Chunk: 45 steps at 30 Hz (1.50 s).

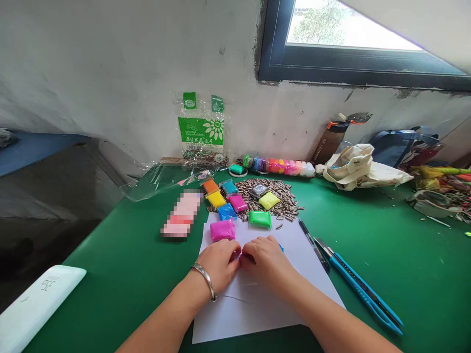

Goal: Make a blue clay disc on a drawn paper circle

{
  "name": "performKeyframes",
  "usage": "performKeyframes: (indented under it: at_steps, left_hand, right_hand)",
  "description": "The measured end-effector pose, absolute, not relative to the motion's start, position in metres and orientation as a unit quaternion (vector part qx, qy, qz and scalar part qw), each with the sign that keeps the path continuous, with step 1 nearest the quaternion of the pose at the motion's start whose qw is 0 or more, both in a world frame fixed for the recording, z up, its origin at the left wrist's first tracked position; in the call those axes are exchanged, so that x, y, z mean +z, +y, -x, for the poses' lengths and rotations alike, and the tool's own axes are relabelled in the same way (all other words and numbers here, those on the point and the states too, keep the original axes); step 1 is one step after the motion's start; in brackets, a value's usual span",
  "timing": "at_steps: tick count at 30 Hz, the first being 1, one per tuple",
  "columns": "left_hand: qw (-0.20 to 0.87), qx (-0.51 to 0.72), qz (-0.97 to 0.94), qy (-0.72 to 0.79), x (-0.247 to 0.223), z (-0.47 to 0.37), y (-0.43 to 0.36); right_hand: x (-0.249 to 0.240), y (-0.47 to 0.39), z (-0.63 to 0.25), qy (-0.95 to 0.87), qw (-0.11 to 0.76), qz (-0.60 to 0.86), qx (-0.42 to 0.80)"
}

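My left hand (218,264), with a silver bangle at the wrist, and my right hand (265,260) meet over a white sheet of paper (257,309). The fingers of both are curled inward and pinched close together; whatever lies between them is hidden. Just beyond my left hand sits a magenta clay packet (222,230). A green packet (260,219) lies past my right hand, and a bit of blue shows beside its knuckles. Farther back are a blue packet (227,211), a yellow one (216,199) and a pile of striped sunflower seeds (287,191).
A black pen (312,242) and a blue-handled cutter (362,284) lie right of the paper. A white device (40,304) is at the left edge. Along the wall stand a seed bag (202,130), a brown bottle (331,142) and a cloth bag (349,166).
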<state>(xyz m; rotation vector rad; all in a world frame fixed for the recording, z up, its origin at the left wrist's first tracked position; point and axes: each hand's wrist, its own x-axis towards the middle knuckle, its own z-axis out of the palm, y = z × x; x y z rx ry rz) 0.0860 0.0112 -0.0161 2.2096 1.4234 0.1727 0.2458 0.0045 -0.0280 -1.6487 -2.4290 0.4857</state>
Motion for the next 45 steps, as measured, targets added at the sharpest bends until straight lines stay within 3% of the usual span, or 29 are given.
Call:
performKeyframes:
  at_steps: [6,21,31,45]
  left_hand:
    - [0.245,0.062,-0.809,0.53,-0.017,-0.086,0.011]
    - [0.23,0.046,-0.818,0.525,-0.019,-0.086,0.013]
    - [0.233,0.055,-0.817,0.524,-0.016,-0.086,0.01]
    - [0.234,0.051,-0.815,0.528,-0.017,-0.087,0.012]
  right_hand:
    - [-0.027,0.006,-0.261,-0.84,0.092,0.501,0.187]
    - [-0.003,-0.005,-0.261,-0.841,0.115,0.515,0.118]
    - [-0.046,-0.03,-0.263,-0.823,0.261,0.504,0.023]
    - [-0.047,-0.034,-0.258,-0.822,0.262,0.504,0.032]
